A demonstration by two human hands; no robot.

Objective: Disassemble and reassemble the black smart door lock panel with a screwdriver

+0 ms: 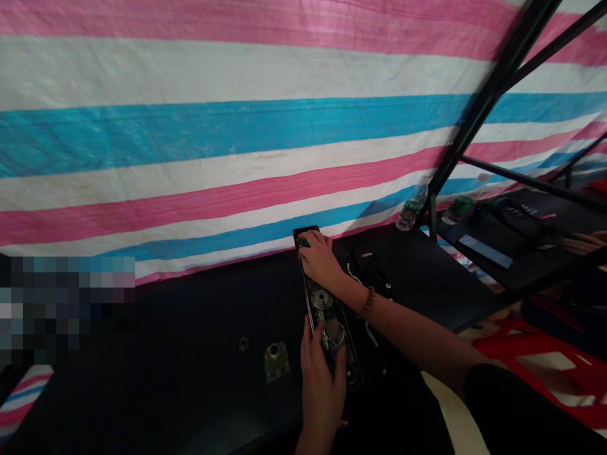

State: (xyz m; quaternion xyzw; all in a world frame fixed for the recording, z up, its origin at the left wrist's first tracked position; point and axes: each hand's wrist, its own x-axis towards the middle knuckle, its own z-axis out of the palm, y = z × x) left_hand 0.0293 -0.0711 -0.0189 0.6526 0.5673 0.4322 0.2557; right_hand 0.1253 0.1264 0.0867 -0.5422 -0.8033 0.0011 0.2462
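Observation:
A long, narrow door lock panel point(322, 298) lies on the black table, its inner side up, showing metal parts and a round hub in the middle. My left hand point(323, 373) grips its near end, thumb on one side and fingers on the other, around a round, ring-like part point(336, 333). At the far end my right hand point(318, 256), with a bracelet on the wrist, has its fingers curled down onto the panel; what lies under the fingertips is hidden. To the left lie a metal plate point(276, 363) with a round collar and a small round metal piece point(243, 344).
Right of the panel lies a black device point(372, 265) with white cord around it. A water bottle point(411, 210) stands by the black metal frame point(467, 136). Striped sheeting point(237, 133) hangs behind the table point(156, 354). Another person's hand point(585, 243) shows at the neighbouring table.

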